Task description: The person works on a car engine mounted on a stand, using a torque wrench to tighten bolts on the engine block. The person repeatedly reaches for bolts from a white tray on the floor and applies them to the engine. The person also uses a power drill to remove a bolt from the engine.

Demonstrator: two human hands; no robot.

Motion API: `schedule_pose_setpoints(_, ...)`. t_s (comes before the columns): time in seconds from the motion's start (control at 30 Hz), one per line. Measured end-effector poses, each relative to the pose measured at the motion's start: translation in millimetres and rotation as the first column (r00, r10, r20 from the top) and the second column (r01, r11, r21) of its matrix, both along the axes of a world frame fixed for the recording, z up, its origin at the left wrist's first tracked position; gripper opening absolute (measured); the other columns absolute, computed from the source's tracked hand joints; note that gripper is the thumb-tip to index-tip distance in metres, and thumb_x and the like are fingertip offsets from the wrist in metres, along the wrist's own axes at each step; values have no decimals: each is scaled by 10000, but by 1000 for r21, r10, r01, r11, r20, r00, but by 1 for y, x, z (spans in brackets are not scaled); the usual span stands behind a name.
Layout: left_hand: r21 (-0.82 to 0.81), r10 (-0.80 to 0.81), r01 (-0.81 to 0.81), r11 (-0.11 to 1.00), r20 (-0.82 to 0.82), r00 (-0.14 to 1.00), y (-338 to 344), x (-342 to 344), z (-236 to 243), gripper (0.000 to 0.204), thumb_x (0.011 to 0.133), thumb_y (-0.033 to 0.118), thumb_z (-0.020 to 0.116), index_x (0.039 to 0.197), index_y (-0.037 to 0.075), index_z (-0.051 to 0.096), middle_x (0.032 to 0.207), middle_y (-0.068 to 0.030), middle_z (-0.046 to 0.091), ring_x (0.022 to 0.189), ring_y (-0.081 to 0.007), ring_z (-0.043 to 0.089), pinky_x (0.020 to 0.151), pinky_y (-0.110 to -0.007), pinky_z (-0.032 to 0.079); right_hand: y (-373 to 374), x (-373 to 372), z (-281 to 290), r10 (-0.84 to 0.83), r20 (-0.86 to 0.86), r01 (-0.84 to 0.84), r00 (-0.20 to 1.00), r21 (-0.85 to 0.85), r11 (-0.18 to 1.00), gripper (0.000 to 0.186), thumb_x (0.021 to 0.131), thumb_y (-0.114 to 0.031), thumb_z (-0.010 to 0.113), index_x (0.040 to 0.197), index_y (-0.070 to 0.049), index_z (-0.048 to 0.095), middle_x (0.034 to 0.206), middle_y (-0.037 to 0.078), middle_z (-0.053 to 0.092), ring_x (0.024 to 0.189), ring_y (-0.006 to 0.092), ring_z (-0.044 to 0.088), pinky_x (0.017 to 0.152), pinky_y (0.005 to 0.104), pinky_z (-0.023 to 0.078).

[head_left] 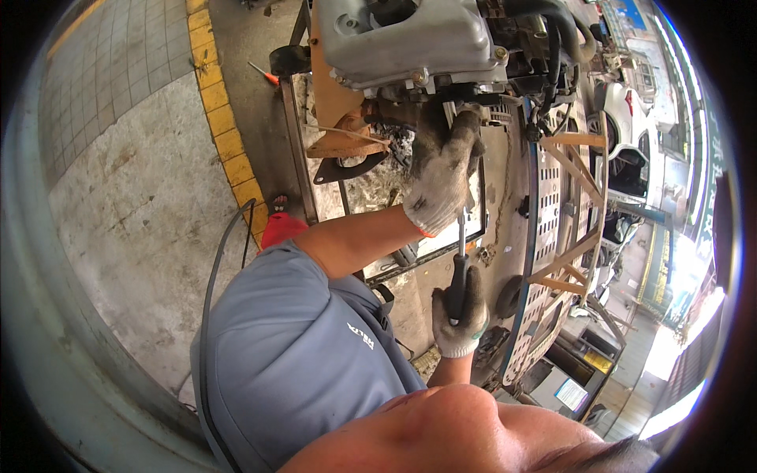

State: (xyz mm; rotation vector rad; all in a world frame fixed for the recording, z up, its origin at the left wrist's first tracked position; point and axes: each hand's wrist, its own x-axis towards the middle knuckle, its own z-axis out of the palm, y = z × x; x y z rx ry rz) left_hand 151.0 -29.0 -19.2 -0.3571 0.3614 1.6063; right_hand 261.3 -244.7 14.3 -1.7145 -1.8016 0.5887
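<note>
Left hand (443, 175) fingers curled against engine (410, 39) underside — right hand (460, 313) clamped on screwdriver (458, 268) handle

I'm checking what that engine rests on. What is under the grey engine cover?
Under the grey engine cover are an orange-brown stand plate, a dark gasket and the left hand gloved, reaching up. The glove hides the spot it touches. The right hand grips a screwdriver.

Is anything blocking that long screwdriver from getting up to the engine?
Partly. The right hand grips the screwdriver by its dark handle, and the shaft runs up toward the underside of the engine. The gloved left hand lies over the shaft's upper end there, so the tip is hidden; nothing else visibly crosses the shaft.
</note>
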Motion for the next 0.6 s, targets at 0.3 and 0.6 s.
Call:
schedule_pose_setpoints(0.3,35,14,-11,999,-96,995,4,16,-53,160,984,145,731,1102,43,694,948,-54,716,777,-126,687,670,-260,580,5,-21,12,-434,-413,233,801,-453,861,738,830,27,732,1509,-17,445,887,52,654,670,154,644,623,285,535)
schedule_pose_setpoints(0.6,-2,-25,25,1000,-64,998,4,13,-40,199,991,200,737,1091,31,714,950,-56,717,788,-137,693,693,-275,574,3,-15,-9,-410,-885,-199,-221,-370,907,879,865,-119,774,1600,-48,297,738,-18,461,448,114,409,418,278,369)
